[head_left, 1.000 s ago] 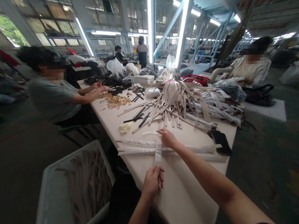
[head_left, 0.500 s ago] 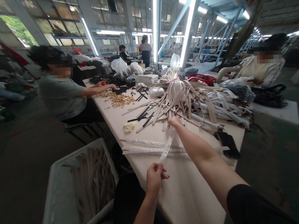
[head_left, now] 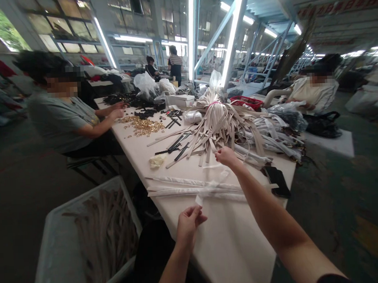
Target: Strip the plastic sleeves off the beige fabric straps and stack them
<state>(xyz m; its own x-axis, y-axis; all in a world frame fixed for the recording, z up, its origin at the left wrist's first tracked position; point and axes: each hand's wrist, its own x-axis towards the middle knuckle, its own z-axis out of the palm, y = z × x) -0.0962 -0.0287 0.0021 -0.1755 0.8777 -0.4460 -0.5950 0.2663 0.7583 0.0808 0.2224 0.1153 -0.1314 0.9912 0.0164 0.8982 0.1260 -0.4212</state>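
My left hand (head_left: 190, 221), near the table's front edge, pinches the near end of a translucent white plastic strip (head_left: 213, 184). The strip runs away from me over several white-wrapped straps (head_left: 178, 184) lying crosswise. My right hand (head_left: 226, 156) reaches forward to the hanging ends of a big bundle of beige straps (head_left: 218, 119), tied with a pink band near its top. Its fingers are closed at the end of one beige strap (head_left: 213, 145); the fingertips partly hide the grip.
Gold metal rings (head_left: 146, 126), black strips (head_left: 180, 150) and a crumpled pale yellow piece (head_left: 157, 161) lie on the table (head_left: 240, 235). A black phone-like case (head_left: 277, 181) sits at right. Left below stands a bin (head_left: 52, 239) of straps. Co-workers sit both sides.
My right hand has let go of the far end of the plastic strip and closed at a beige strap. The strip now sags across the wrapped straps. The left-side co-worker's hands have drawn back.
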